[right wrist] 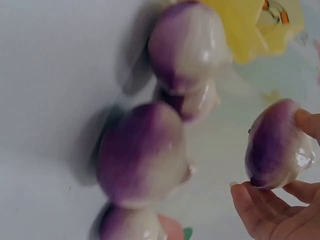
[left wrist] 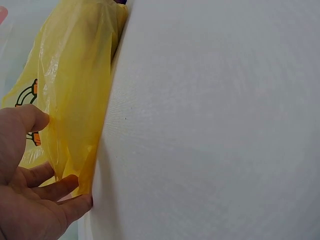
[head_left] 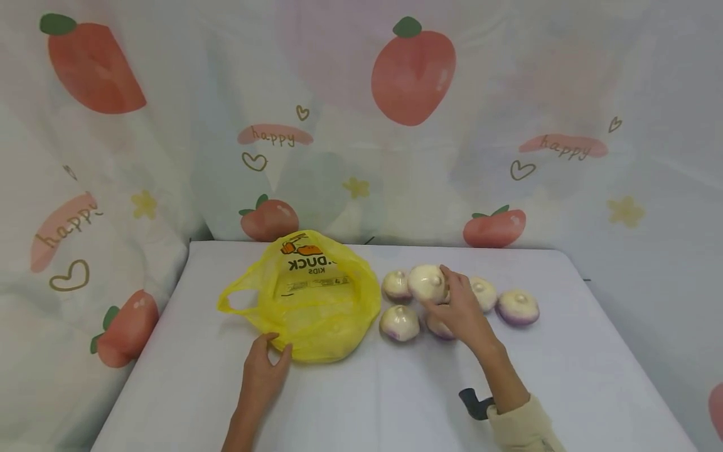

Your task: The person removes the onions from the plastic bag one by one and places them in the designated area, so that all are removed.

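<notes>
A yellow plastic bag [head_left: 367, 282] lies on the table with its mouth spread toward me, a duck print and mirrored lettering showing inside. My left hand [head_left: 264, 367] holds its near left edge, thumb and fingers on the thin film [left wrist: 75, 100]. A rounded bulge shows low in the bag. My right hand [head_left: 460, 307] grips a purple-and-white turnip [head_left: 426, 282] between thumb and fingers, raised above the others. In the right wrist view this turnip [right wrist: 275, 142] appears tilted, its purple side facing the camera.
Several more turnips sit right of the bag: one at the back [head_left: 397, 284], one in front [head_left: 400, 322], one partly under my right hand [head_left: 439, 325], and two farther right, including the outermost turnip [head_left: 518, 307]. A printed curtain [head_left: 361, 157] hangs behind the white table [head_left: 350, 408].
</notes>
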### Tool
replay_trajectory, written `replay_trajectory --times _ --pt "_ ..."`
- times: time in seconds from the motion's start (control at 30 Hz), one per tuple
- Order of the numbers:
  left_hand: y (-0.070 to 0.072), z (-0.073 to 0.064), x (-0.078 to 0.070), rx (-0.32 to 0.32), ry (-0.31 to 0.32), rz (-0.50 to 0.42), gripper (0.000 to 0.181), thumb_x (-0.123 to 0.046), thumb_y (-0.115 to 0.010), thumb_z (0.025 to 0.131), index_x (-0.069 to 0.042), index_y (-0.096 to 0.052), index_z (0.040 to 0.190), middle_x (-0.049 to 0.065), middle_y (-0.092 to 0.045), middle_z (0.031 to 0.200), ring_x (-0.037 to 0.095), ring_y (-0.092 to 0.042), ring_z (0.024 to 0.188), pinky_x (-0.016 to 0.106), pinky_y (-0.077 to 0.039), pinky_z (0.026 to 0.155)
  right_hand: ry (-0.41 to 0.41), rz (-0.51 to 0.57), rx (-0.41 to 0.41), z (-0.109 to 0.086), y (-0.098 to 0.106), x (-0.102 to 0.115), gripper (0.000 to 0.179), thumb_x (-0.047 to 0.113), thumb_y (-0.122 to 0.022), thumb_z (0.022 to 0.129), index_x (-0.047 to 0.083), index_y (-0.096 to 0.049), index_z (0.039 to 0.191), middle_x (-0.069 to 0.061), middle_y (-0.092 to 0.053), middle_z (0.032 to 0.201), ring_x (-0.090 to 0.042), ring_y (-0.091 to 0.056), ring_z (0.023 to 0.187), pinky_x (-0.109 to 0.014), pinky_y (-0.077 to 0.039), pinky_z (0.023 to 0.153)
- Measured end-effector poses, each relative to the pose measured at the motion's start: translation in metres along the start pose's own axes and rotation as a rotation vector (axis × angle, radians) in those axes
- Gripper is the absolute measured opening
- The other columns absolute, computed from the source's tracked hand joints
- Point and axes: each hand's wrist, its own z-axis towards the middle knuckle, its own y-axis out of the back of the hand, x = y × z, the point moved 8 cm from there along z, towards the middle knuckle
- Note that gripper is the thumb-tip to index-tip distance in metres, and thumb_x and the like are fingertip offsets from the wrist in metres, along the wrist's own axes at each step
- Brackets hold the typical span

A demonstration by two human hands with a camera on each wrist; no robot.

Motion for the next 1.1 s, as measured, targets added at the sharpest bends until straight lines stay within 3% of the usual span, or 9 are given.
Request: replay_trajectory --times 0.23,0.5,0.73,1.1 --pt "0.002 -0.001 -0.001 -0.009 -0.010 -0.002 0.039 -0.017 -0.065 0.088 0.003 -0.052 0.119 0.022 -0.051 0.123 0.037 -0.042 0.123 0.049 -0.034 0.103 -0.028 -0.043 -0.039 -0.010 0.028 -0.034 0.082 0.034 -0.069 0.086 -0.012 -0.027 0.140 -0.035 -0.035 0.133 -0.048 -0.032 0.124 -0.059 -0.030 0.100" --pt "0.001 -0.001 -0.002 0.002 -0.004 -0.007 0.040 -0.018 -0.064 0.088 0.004 -0.051 0.119 0.023 -0.050 0.124 0.038 -0.041 0.124 0.049 -0.033 0.103 -0.089 -0.131 -0.059 -0.033 0.045 -0.076 0.077 0.023 -0.071 0.084 -0.020 -0.029 0.133 -0.042 -0.035 0.127 -0.056 -0.031 0.120 -0.064 -0.030 0.096" --pt "0.001 -0.001 -0.004 -0.003 -0.007 0.006 0.041 -0.018 -0.064 0.088 0.004 -0.051 0.120 0.023 -0.050 0.124 0.038 -0.041 0.124 0.049 -0.033 0.103 -0.118 -0.179 -0.057 -0.047 0.041 -0.100 0.076 0.021 -0.075 0.080 -0.021 -0.033 0.128 -0.045 -0.038 0.120 -0.058 -0.036 0.113 -0.065 -0.033 0.092" --pt "0.001 -0.001 -0.002 -0.001 -0.013 0.013 0.040 -0.019 -0.064 0.088 0.004 -0.051 0.119 0.023 -0.051 0.123 0.038 -0.042 0.123 0.050 -0.034 0.103 -0.122 -0.163 -0.062 -0.053 0.028 -0.113 0.074 0.022 -0.075 0.078 -0.023 -0.036 0.122 -0.044 -0.037 0.116 -0.058 -0.039 0.107 -0.062 -0.037 0.088"
